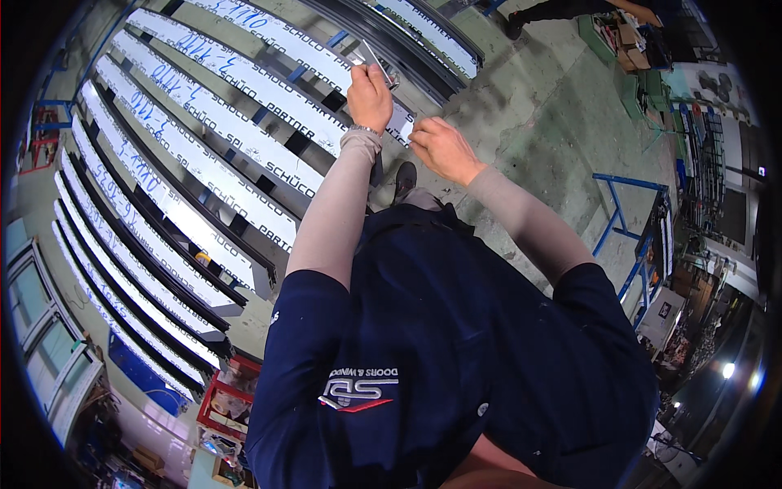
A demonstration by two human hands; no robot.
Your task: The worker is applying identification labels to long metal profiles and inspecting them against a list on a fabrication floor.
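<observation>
My left hand point(371, 98) is closed around a thin, flat, pale piece with a dark edge point(376, 59), which sticks up past the fingers. It is held above the end of a long profile covered in white printed film point(277, 85). My right hand point(444, 149) is just to the right, fingers pinched together by the film-covered end of the profile point(401, 128). Whatever lies between those fingertips is too small to make out. More long dark profiles with white film and blue handwriting point(183, 98) lie side by side to the left.
Dark profiles point(415, 57) lie beyond my hands. A blue metal stand point(615, 216) is on the right, and a red rack point(224, 403) is at lower left. Another person's leg point(554, 11) shows at the top, near cardboard boxes point(631, 45). The floor point(538, 122) is green.
</observation>
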